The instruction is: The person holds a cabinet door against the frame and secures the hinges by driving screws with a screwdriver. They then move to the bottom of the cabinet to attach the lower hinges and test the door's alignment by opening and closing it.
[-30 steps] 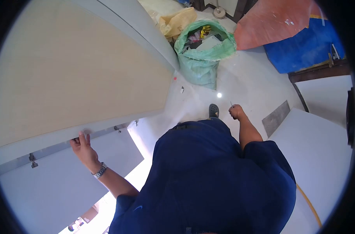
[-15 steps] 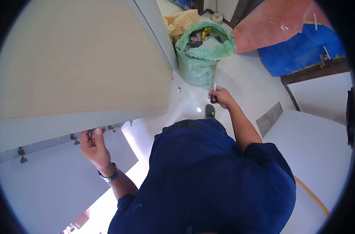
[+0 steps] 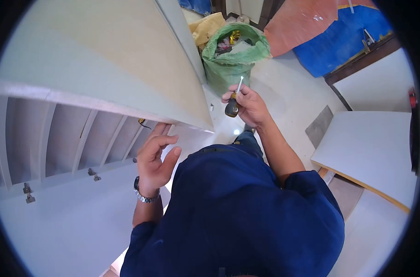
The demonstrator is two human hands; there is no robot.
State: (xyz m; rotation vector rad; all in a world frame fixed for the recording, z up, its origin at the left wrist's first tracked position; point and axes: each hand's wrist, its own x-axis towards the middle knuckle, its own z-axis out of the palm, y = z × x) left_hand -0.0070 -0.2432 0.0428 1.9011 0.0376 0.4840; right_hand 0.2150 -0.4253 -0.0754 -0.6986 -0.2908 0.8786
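My right hand (image 3: 252, 108) grips a screwdriver (image 3: 231, 108) by its dark handle, the metal shaft pointing up and away from me. My left hand (image 3: 155, 157), with a metal-band watch at the wrist, has its fingers apart. Its fingertips are right at the front edge of a large pale cabinet (image 3: 108, 60). Several shelf-like dividers (image 3: 84, 134) show inside this cabinet. Below them a white door panel (image 3: 57, 221) carries metal hinges (image 3: 94, 174). A small yellow-and-black item (image 3: 141, 121) with a dark wire sits inside, near my left fingertips.
Beyond my right hand a green woven sack (image 3: 226, 74) full of scraps stands on the pale floor, with a yellow sack (image 3: 206, 28) behind it. Red sheeting (image 3: 300, 27) and blue sheeting (image 3: 339, 44) lie at the upper right. White panels (image 3: 367, 143) stand on the right.
My left hand has moved right along the cabinet edge, and its fingers have spread. The screwdriver has risen closer to me in my right hand. The cabinet's inner dividers have come into view.
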